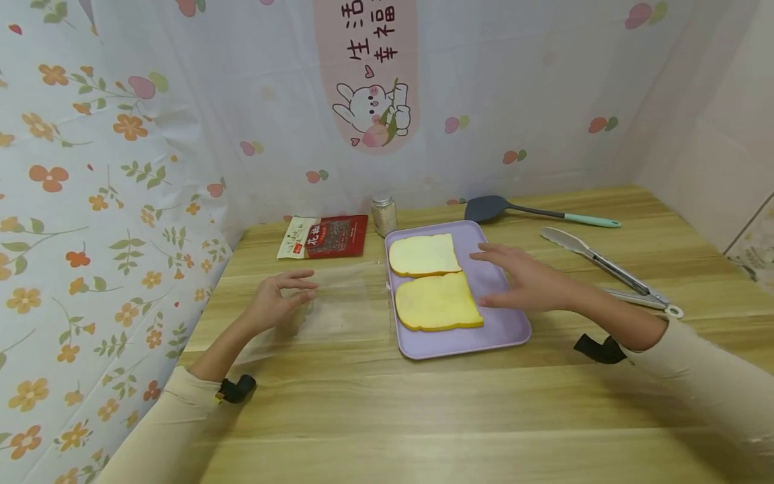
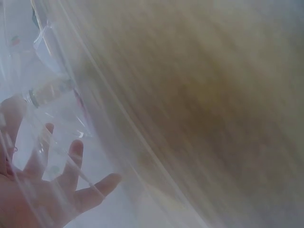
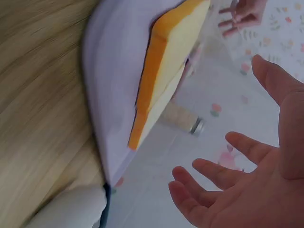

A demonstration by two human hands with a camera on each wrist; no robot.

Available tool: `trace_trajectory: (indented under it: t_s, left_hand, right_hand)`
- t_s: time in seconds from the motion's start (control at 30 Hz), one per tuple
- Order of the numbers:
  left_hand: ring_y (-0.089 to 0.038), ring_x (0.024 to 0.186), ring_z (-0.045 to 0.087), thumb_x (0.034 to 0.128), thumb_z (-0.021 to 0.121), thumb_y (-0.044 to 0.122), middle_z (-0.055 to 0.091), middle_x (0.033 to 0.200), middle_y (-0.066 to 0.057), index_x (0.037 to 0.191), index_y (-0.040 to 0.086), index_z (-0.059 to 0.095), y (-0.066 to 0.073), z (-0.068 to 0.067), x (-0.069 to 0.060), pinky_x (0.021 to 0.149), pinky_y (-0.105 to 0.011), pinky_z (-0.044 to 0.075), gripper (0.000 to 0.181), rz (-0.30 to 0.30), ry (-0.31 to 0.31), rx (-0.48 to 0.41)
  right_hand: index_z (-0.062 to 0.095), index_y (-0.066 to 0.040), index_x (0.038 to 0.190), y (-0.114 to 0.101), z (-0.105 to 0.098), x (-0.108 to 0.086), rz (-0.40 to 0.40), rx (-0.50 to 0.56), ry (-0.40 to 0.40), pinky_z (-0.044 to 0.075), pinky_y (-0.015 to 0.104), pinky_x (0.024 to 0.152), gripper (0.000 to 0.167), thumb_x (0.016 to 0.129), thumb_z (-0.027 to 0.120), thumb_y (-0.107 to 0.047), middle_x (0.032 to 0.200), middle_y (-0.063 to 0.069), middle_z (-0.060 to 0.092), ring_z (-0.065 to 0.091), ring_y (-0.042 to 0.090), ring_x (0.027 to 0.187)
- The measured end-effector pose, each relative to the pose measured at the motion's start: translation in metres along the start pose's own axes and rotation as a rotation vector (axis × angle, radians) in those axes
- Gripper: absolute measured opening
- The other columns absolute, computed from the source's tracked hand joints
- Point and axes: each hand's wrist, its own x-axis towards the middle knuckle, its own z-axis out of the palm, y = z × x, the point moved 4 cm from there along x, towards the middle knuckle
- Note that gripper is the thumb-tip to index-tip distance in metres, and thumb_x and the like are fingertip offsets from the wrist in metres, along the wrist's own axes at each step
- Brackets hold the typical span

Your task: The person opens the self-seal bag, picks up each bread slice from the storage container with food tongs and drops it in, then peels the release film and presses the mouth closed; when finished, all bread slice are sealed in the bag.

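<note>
A lavender tray point(image 1: 504, 329) holds two bread slices, the far slice point(image 1: 423, 254) pale and the near slice point(image 1: 438, 302) yellower. Over the tray's right side hovers my right hand point(image 1: 514, 277), fingers spread and nothing in them. Left of the tray is a see-through plastic cover point(image 1: 351, 302), its right edge along the tray's left rim. My left hand point(image 1: 279, 301) is by the cover's left edge; whether it touches is unclear. In the left wrist view the left fingers point(image 2: 73, 161) are spread apart behind clear plastic, and much of that view is blurred.
Behind stand a red and cream spice packet point(image 1: 335, 236) and a small glass jar point(image 1: 383, 215) with a metal lid. A dark spatula point(image 1: 486, 208) with a mint handle lies at the back right. Metal tongs point(image 1: 605, 263) lie open right of the tray. Printed curtains point(image 1: 484, 101) hang behind.
</note>
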Motion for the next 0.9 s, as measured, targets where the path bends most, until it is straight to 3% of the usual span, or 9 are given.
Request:
trace_trajectory:
  t_s: [0.17, 0.47, 0.7, 0.9]
  left_hand:
    - [-0.04, 0.131, 0.048, 0.0901, 0.072, 0.006, 0.06, 0.134, -0.022, 0.109, -0.002, 0.075, 0.001, 0.0, 0.001, 0.105, -0.058, 0.038, 0.021, 0.007, -0.005, 0.013]
    - [-0.04, 0.133, 0.046, 0.0915, 0.072, 0.009, 0.058, 0.137, -0.019, 0.111, -0.003, 0.074, 0.001, -0.001, 0.0, 0.106, -0.059, 0.037, 0.023, -0.029, -0.015, 0.006]
    - [-0.04, 0.134, 0.044, 0.0922, 0.071, 0.009, 0.057, 0.138, -0.021, 0.112, -0.004, 0.073, 0.0, 0.0, 0.0, 0.104, -0.059, 0.039, 0.024, -0.031, -0.022, -0.025]
    - [-0.041, 0.134, 0.045, 0.0919, 0.071, 0.01, 0.057, 0.137, -0.021, 0.111, -0.005, 0.073, 0.0, -0.001, 0.0, 0.105, -0.059, 0.038, 0.024, -0.029, -0.013, -0.035]
  right_hand:
    - [0.048, 0.001, 0.143, 0.019, -0.012, -0.024, 0.063, -0.007, 0.059, 0.025, 0.071, 0.105, 0.079, 0.083, 0.081, -0.038, 0.153, 0.03, 0.03, 0.026, 0.053, 0.139]
    - [0.047, 0.001, 0.142, 0.055, -0.027, -0.055, 0.155, -0.06, 0.098, 0.029, 0.072, 0.1, 0.083, 0.08, 0.082, -0.042, 0.153, 0.031, 0.03, 0.028, 0.054, 0.138]
    - [0.044, 0.003, 0.144, 0.086, -0.039, -0.071, 0.254, -0.092, 0.127, 0.026, 0.075, 0.098, 0.086, 0.08, 0.083, -0.039, 0.151, 0.036, 0.026, 0.026, 0.059, 0.134]
    - [0.042, 0.007, 0.144, 0.107, -0.041, -0.078, 0.299, -0.149, 0.101, 0.026, 0.076, 0.096, 0.09, 0.08, 0.081, -0.044, 0.147, 0.041, 0.027, 0.028, 0.062, 0.13]
